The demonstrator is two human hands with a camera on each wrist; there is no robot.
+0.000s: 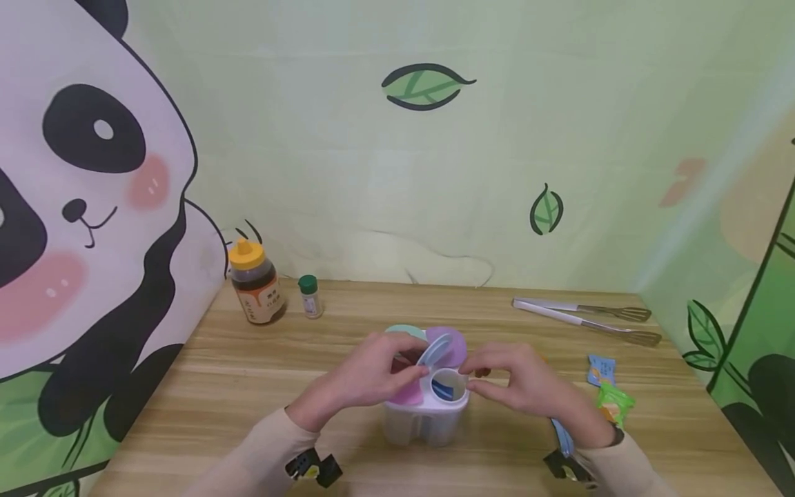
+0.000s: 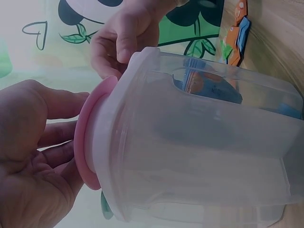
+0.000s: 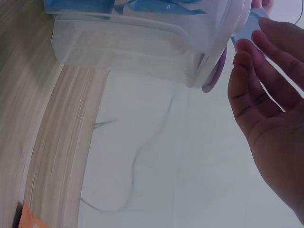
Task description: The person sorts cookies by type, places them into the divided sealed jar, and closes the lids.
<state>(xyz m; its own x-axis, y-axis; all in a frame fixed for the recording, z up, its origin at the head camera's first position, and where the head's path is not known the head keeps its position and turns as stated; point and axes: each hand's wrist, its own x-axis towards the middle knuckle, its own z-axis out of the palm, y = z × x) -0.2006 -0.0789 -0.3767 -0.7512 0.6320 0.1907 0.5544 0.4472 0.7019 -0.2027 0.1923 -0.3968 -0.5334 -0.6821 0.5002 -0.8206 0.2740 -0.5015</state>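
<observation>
A clear plastic storage box [image 1: 425, 426] with several round flip lids stands on the wooden table. Its blue lid [image 1: 437, 351] is raised, leaving a round opening; the pink lid [image 1: 406, 395], purple lid [image 1: 452, 345] and green lid [image 1: 405, 333] are down. My left hand [image 1: 371, 369] holds the raised blue lid between thumb and fingers, above the pink lid. Beside the opening's rim is my right hand [image 1: 528, 378], fingers loosely bent and nothing visible between them. Through the box wall shows a blue packet [image 2: 216, 88] lying inside.
At the back left stand a yellow-capped bottle [image 1: 256, 290] and a green-capped shaker [image 1: 310, 298]. Long-handled metal tongs [image 1: 580, 319] lie at the back right. A blue packet [image 1: 601, 371] and a green packet [image 1: 615, 402] lie right of my right hand; an orange packet [image 2: 232, 42] is nearby.
</observation>
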